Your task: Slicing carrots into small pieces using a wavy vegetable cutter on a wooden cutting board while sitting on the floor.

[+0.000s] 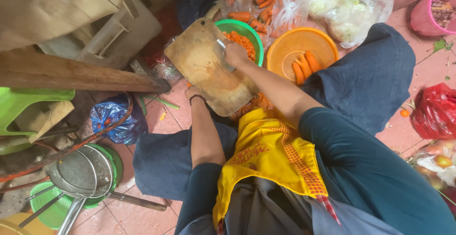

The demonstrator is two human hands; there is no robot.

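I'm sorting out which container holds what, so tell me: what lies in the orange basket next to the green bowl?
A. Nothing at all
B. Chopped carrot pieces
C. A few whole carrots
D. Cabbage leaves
C: the orange basket holds a few whole carrots lying side by side, while the chopped carrot pieces are in the green bowl by the right hand.

The floor of pale pink square tiles (156,121) is lit by soft, even light and crowded on all sides. At the left lie a rough brown wooden plank (71,76), a bright green plastic stool (28,102) and a grey plastic crate (123,33). A crumpled red plastic bag (434,111) sits at the right edge.
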